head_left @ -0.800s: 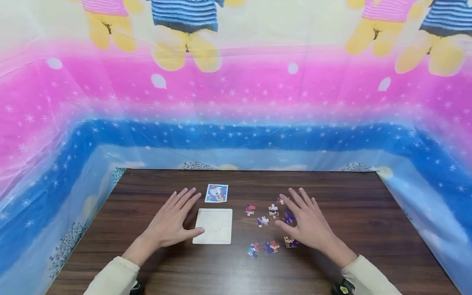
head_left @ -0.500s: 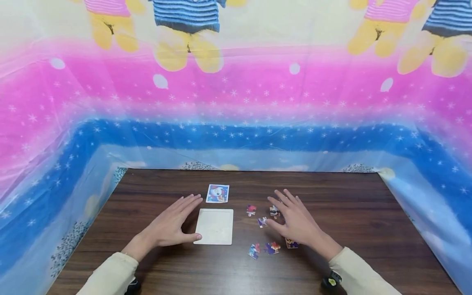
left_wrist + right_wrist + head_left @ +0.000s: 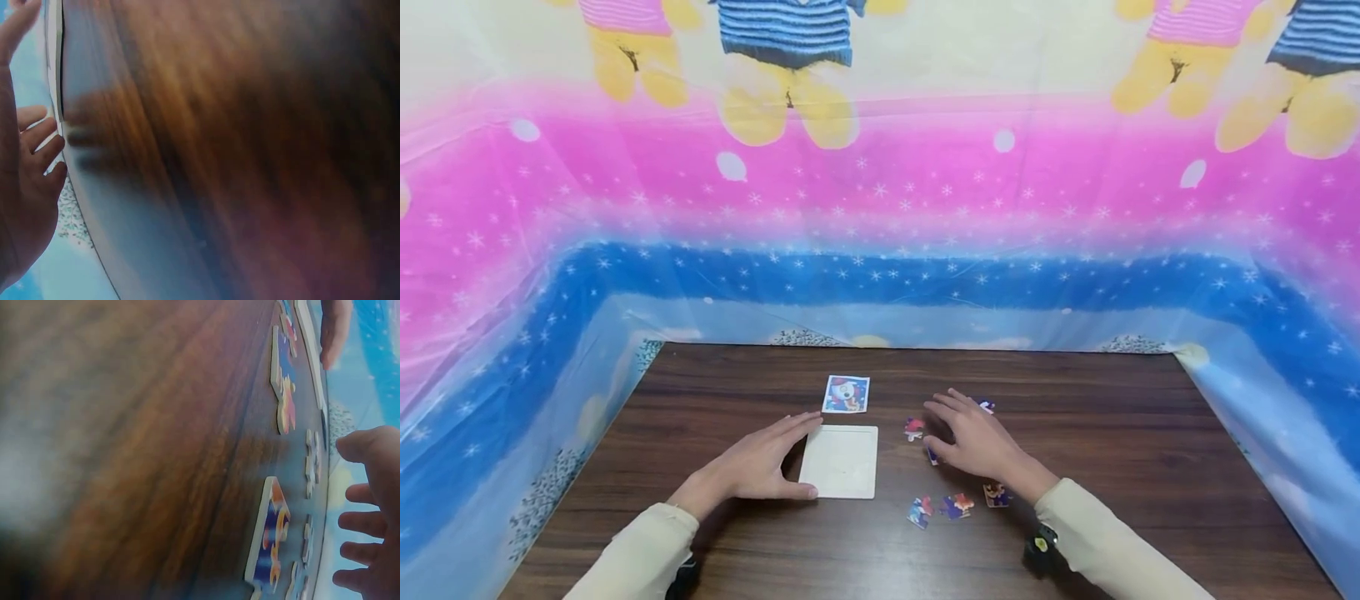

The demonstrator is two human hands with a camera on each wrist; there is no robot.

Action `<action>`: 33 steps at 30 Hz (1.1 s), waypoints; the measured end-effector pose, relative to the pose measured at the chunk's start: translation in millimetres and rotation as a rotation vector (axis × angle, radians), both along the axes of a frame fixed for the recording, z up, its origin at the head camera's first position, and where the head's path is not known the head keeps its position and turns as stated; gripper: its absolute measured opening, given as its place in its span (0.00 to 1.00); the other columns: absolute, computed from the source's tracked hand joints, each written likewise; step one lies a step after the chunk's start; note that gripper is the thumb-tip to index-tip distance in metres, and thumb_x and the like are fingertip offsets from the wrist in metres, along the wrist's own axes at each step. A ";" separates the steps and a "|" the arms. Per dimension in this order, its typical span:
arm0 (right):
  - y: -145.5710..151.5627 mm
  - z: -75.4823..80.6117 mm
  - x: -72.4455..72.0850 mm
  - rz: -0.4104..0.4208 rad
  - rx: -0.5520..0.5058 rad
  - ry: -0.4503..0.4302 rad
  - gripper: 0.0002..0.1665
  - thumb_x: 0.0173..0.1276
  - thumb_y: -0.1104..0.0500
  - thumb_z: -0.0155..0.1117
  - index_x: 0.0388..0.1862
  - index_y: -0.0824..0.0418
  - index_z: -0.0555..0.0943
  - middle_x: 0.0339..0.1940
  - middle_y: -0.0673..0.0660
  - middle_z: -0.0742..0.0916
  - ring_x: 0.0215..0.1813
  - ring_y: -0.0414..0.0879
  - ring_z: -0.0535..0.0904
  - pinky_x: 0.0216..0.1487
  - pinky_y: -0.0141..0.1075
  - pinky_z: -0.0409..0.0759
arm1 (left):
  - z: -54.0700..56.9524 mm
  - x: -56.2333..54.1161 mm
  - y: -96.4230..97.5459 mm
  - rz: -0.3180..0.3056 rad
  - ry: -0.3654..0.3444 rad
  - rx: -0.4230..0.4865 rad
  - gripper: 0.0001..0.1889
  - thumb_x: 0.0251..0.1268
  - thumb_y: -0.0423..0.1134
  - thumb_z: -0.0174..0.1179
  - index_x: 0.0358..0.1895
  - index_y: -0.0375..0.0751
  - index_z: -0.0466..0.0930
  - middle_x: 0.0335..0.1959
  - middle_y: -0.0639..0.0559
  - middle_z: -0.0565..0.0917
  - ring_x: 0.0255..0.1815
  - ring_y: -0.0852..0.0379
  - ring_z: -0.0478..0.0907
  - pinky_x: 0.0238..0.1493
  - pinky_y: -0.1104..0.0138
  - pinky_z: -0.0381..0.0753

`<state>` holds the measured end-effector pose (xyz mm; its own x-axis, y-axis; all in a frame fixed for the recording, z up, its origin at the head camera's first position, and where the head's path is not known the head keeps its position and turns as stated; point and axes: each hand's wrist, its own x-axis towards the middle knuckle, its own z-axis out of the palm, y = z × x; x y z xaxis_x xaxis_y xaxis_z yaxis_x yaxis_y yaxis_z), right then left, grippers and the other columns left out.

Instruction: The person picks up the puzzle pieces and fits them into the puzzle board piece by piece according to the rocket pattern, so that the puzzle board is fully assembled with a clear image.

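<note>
A square, pale, shallow puzzle tray (image 3: 841, 462) lies on the dark wooden table. My left hand (image 3: 752, 467) spans its left side, thumb at the near left corner and fingertips right at the far left corner. In the left wrist view the tray's thin edge (image 3: 55, 56) shows beside the fingers of that hand (image 3: 31, 181). My right hand (image 3: 977, 442) hovers palm down over several puzzle pieces, fingers spread and loosely bent, hiding some of them. A red and white piece (image 3: 913, 429) lies just left of its fingertips. Under its wrist sits a purple and orange piece (image 3: 997, 496).
Behind the tray lies a small picture card (image 3: 846, 394) of a white cartoon character. Nearer the front are a blue and red piece (image 3: 919, 512) and a purple and orange-red piece (image 3: 957, 506). A patterned cloth (image 3: 880, 283) surrounds the table's back and sides.
My right hand has moved left over the pieces, uncovering one at the back and covering others. My left hand has shifted right, up to the tray's left edge.
</note>
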<state>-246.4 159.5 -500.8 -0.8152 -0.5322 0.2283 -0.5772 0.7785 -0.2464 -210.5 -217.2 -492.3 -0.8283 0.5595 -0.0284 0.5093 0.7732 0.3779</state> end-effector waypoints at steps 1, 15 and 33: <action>-1.3 -0.8 -1.5 0.000 0.000 -0.005 0.34 0.71 0.41 0.67 0.69 0.59 0.79 0.70 0.62 0.80 0.75 0.63 0.69 0.73 0.58 0.68 | -1.1 -0.7 0.0 -0.001 0.001 -0.004 0.57 0.55 0.75 0.64 0.80 0.42 0.60 0.80 0.44 0.62 0.79 0.39 0.60 0.71 0.41 0.68; -15.2 -6.5 -12.9 0.023 0.008 -0.002 0.25 0.70 0.43 0.69 0.58 0.56 0.86 0.54 0.55 0.87 0.53 0.49 0.83 0.54 0.45 0.84 | -4.3 -2.0 1.8 0.015 0.018 0.015 0.56 0.51 0.75 0.67 0.78 0.41 0.65 0.77 0.42 0.66 0.77 0.42 0.64 0.68 0.44 0.73; -20.4 -3.2 -19.2 0.042 0.060 0.007 0.18 0.69 0.44 0.72 0.49 0.54 0.90 0.45 0.51 0.88 0.47 0.44 0.81 0.49 0.40 0.84 | -5.6 -1.9 3.6 0.049 0.006 0.031 0.57 0.47 0.76 0.69 0.77 0.43 0.66 0.77 0.45 0.67 0.77 0.43 0.65 0.67 0.44 0.73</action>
